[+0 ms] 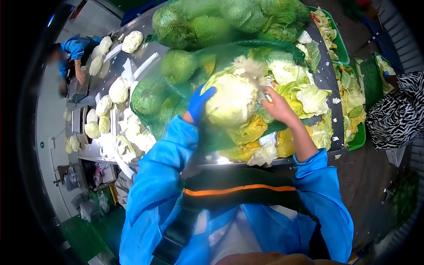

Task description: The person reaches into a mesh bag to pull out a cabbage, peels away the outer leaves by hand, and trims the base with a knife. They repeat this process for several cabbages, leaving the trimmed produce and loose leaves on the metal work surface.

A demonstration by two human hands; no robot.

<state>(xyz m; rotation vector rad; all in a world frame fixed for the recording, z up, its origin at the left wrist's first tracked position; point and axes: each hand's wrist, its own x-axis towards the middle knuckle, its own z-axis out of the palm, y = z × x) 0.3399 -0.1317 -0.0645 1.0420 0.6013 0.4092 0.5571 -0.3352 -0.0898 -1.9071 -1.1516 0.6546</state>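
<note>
A pale green-white cabbage (232, 97) is held up above the table in front of me. My left hand (199, 102), in a blue glove, grips its left side. On the other side, my bare right hand (277, 105) has its fingers curled close to the cabbage; what they hold, if anything, is blurred. Beneath and behind the cabbage lies a green mesh sack (176, 99) with whole cabbages inside. Loose yellow and pale outer leaves (313, 98) are piled to the right, below my right forearm.
A full mesh sack of cabbages (229, 20) lies at the back of the metal table (327, 73). Trimmed cabbages (118, 90) stand on the left. Green crates (358, 137) of leaves line the right edge. One person (75, 48) works far left, another (399, 108) right.
</note>
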